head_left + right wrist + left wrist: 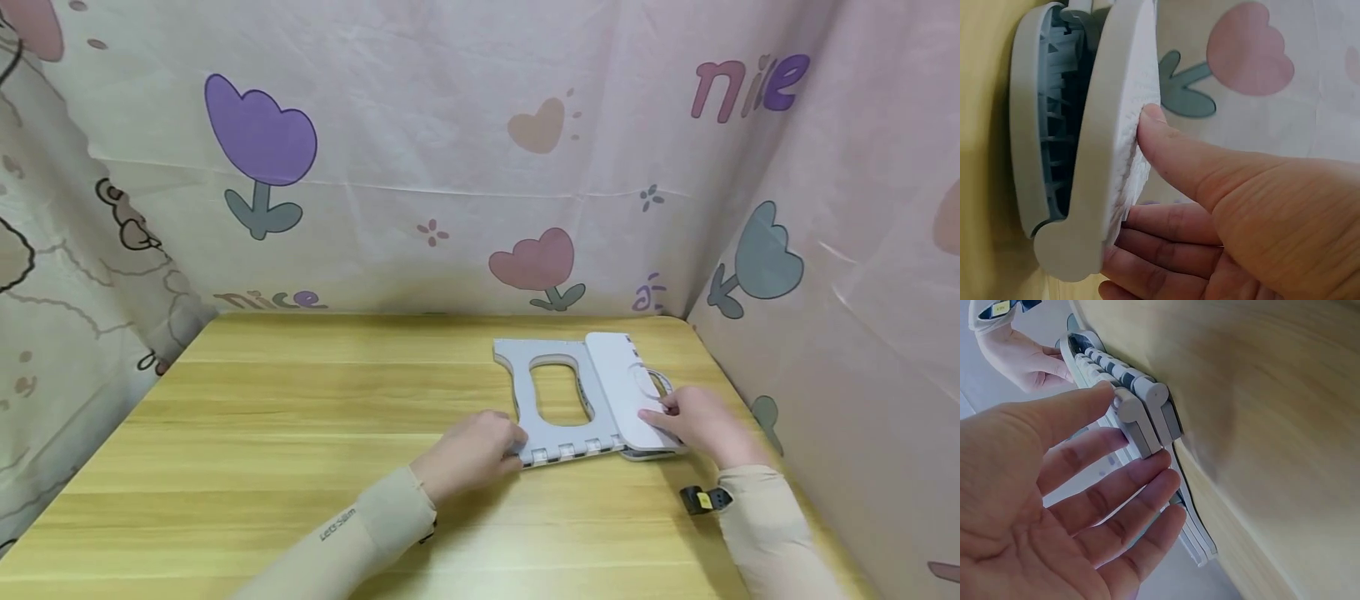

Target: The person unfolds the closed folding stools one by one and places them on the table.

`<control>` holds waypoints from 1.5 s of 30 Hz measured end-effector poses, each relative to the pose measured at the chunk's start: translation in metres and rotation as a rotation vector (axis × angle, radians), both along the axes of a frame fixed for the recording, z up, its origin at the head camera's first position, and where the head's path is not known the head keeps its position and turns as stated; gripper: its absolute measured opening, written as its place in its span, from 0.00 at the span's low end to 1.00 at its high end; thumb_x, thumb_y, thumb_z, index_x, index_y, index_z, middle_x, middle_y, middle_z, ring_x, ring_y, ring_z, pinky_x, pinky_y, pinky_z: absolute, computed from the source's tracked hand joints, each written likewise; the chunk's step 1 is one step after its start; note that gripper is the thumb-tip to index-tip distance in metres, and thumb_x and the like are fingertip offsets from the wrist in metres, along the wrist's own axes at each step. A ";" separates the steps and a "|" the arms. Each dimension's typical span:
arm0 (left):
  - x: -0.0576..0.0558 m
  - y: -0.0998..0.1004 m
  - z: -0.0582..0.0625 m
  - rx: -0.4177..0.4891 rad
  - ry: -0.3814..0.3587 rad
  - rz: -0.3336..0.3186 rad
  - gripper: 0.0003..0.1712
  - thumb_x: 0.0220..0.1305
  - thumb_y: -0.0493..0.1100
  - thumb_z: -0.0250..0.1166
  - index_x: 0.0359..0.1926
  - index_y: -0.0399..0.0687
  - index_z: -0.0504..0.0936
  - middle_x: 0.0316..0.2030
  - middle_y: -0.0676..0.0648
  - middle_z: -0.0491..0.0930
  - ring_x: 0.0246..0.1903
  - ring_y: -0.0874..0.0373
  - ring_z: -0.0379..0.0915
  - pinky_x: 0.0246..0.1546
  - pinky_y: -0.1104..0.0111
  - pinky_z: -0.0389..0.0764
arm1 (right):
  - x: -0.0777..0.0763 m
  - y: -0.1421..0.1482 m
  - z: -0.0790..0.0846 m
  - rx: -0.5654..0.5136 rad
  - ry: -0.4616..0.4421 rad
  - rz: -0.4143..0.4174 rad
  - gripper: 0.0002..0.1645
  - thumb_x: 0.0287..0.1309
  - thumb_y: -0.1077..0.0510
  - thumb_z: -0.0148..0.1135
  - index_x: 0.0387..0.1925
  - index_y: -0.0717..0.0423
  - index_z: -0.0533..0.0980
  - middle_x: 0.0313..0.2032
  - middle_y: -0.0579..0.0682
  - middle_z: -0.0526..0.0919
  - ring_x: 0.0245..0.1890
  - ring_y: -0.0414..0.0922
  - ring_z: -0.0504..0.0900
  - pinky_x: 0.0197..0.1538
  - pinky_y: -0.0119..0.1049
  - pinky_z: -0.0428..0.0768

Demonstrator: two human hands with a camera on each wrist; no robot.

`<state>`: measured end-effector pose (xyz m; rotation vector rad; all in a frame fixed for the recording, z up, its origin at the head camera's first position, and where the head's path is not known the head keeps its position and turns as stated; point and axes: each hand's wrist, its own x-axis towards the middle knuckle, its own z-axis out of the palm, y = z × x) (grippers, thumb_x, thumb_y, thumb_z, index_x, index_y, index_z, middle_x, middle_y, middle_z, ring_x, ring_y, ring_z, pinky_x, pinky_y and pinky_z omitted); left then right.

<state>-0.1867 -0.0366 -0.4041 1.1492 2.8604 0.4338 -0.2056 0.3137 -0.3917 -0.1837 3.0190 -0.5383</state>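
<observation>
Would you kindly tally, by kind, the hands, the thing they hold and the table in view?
Left hand and right hand: 2
Folding plastic stool: 1
Table: 1
Total: 4

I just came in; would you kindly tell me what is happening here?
A person's left hand grips the near-left corner of what looks like a folding stool on the wooden table. The right hand holds the edge of its white panel. The grey frame extends to the panel's left.
</observation>
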 end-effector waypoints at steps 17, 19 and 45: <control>0.028 -0.071 0.001 0.070 0.005 0.126 0.10 0.58 0.40 0.81 0.42 0.47 0.93 0.35 0.49 0.90 0.29 0.65 0.74 0.29 0.68 0.80 | -0.001 -0.076 -0.008 -0.038 0.030 0.037 0.22 0.71 0.45 0.71 0.32 0.61 0.86 0.19 0.46 0.69 0.22 0.42 0.68 0.28 0.35 0.66; 0.032 -0.078 0.001 0.078 0.009 0.125 0.11 0.57 0.40 0.81 0.42 0.46 0.93 0.35 0.49 0.90 0.30 0.65 0.76 0.31 0.67 0.82 | 0.000 -0.083 -0.009 -0.041 0.042 0.046 0.23 0.70 0.45 0.71 0.35 0.63 0.87 0.19 0.46 0.69 0.22 0.42 0.68 0.28 0.34 0.66; 0.054 -0.108 0.001 0.046 0.175 0.179 0.16 0.45 0.37 0.86 0.25 0.47 0.84 0.25 0.54 0.74 0.24 0.67 0.65 0.23 0.74 0.75 | 0.009 -0.093 -0.016 -0.227 -0.068 0.168 0.19 0.73 0.44 0.67 0.31 0.52 0.84 0.22 0.43 0.76 0.25 0.39 0.70 0.29 0.31 0.68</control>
